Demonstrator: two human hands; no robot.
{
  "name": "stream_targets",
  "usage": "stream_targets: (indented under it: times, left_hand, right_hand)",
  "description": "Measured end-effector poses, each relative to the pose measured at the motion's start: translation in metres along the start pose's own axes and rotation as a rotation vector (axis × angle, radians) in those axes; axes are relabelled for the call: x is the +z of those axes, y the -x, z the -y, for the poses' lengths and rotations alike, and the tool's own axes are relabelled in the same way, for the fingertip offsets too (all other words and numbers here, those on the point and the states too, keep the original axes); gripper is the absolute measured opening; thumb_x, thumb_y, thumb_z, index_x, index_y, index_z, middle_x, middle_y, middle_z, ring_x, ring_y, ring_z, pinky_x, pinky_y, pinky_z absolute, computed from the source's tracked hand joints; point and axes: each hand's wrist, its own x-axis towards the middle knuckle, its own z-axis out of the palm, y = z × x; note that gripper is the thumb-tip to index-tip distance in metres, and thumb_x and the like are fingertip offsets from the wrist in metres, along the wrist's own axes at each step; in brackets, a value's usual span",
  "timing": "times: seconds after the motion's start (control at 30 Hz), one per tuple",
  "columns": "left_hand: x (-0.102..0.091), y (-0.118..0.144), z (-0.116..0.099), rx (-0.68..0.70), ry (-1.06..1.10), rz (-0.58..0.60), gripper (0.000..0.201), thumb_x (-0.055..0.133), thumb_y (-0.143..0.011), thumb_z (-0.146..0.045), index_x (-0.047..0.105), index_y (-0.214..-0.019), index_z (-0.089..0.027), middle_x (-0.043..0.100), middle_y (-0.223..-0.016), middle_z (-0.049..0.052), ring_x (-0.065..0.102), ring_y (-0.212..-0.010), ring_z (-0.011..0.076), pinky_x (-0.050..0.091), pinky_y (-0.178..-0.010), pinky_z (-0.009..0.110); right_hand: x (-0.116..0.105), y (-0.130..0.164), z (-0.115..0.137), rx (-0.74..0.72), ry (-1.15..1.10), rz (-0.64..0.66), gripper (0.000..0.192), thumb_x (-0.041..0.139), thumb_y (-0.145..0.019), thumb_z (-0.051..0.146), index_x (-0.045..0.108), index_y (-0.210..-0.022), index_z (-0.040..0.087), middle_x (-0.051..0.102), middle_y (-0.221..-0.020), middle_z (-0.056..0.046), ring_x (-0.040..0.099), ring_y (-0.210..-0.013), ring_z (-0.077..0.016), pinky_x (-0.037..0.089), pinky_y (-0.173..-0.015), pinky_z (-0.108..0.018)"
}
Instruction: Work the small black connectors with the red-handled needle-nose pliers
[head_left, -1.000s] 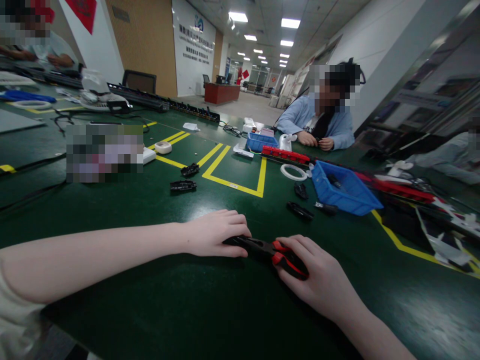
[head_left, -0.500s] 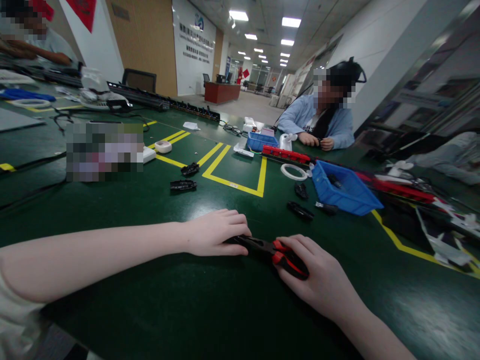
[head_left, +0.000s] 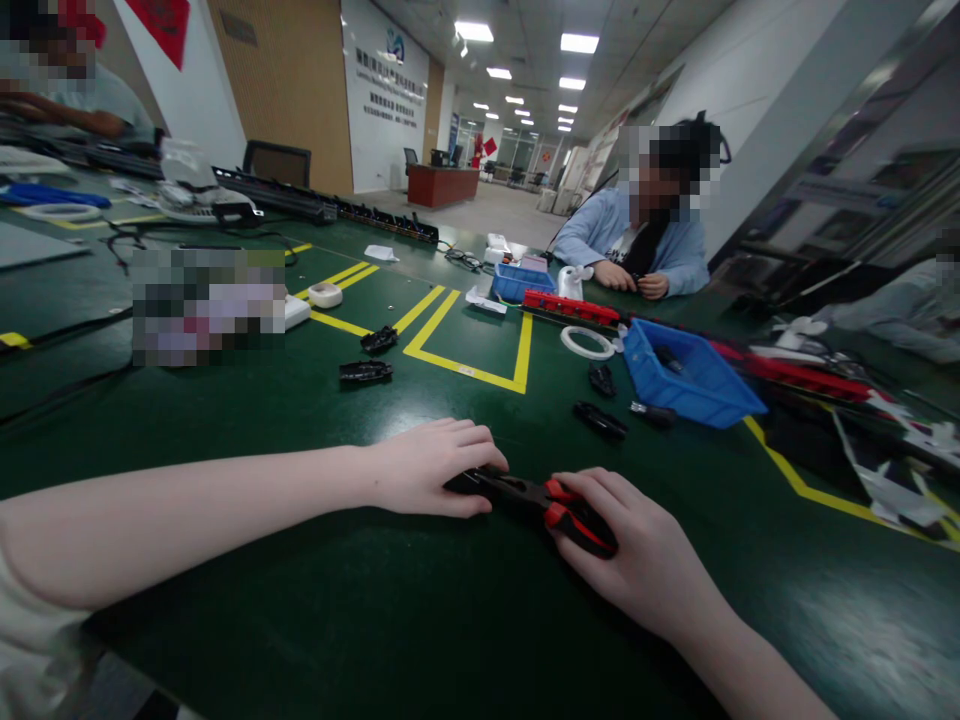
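Wrapped round the red and black handles of a pair of pliers [head_left: 574, 522] is my right hand [head_left: 637, 550]. The jaws point left, toward a small black part [head_left: 469, 482] that my left hand [head_left: 431, 465] holds between thumb and fingers. The jaw tips meet the near end of this part; whether they clamp it I cannot tell. Most of the black part is hidden under my left fingers. Both hands are low over the green table [head_left: 375, 610]. Beyond them lie loose black parts, two at the left [head_left: 366, 372] and several at the right [head_left: 600, 420].
A blue bin [head_left: 694, 395] with dark parts in it stands at the right, near a white ring [head_left: 587, 343] and a long red strip [head_left: 570, 306]. A roll of tape [head_left: 325, 295] lies at the left. Across the table sits a person [head_left: 634, 240] in blue.
The fingers of my left hand have shifted slightly and opened a little, so more of the black part shows. The pliers and my right hand stay almost where they were.
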Motion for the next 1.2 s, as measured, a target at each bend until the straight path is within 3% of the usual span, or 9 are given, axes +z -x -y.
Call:
stream_targets:
  times: [0.43,0.63,0.87,1.1,1.2]
  left_hand:
    - [0.0,0.001,0.0,0.006,0.02,-0.005,0.033,0.06,-0.093,-0.031,0.055,-0.123,-0.018,0.064,-0.113,0.009,0.06,-0.101,0.0238,0.047,-0.086,0.035]
    - [-0.001,0.002,0.0,0.014,0.041,-0.059,0.041,0.06,-0.091,-0.029,0.05,-0.129,-0.017,0.065,-0.117,0.01,0.059,-0.11,0.0259,0.042,-0.104,0.042]
    - [-0.001,0.001,0.0,0.011,0.057,-0.054,0.041,0.058,-0.09,-0.024,0.049,-0.13,-0.016,0.065,-0.113,0.011,0.06,-0.107,0.0257,0.045,-0.101,0.043]
    - [0.001,0.003,0.0,-0.01,0.09,-0.071,0.056,0.053,-0.085,-0.015,0.04,-0.139,-0.015,0.061,-0.132,0.013,0.055,-0.125,0.0277,0.031,-0.118,0.053]
    - [0.0,0.004,0.0,-0.005,0.089,-0.086,0.06,0.053,-0.083,-0.014,0.038,-0.141,-0.016,0.058,-0.136,0.013,0.053,-0.127,0.0287,0.034,-0.117,0.053]
  right_hand:
    - [0.001,0.002,-0.004,-0.034,0.063,-0.064,0.036,0.061,-0.083,0.03,0.062,-0.117,0.021,0.07,-0.108,-0.01,0.067,-0.093,-0.0248,0.057,-0.077,-0.039]
    - [0.001,0.003,-0.011,-0.053,0.126,-0.144,0.041,0.063,-0.082,0.032,0.062,-0.121,0.021,0.07,-0.111,-0.011,0.066,-0.097,-0.028,0.055,-0.078,-0.043]
    - [0.001,0.004,-0.014,-0.062,0.15,-0.185,0.042,0.063,-0.083,0.032,0.06,-0.123,0.021,0.069,-0.113,-0.011,0.065,-0.102,-0.0297,0.052,-0.083,-0.045]
    - [0.002,0.001,-0.015,-0.043,0.187,-0.177,0.037,0.061,-0.085,0.033,0.058,-0.12,0.021,0.068,-0.113,-0.012,0.063,-0.105,-0.0308,0.051,-0.084,-0.046]
    - [0.004,0.001,-0.017,-0.029,0.182,-0.179,0.038,0.061,-0.086,0.033,0.058,-0.122,0.022,0.067,-0.115,-0.012,0.062,-0.106,-0.031,0.051,-0.086,-0.046]
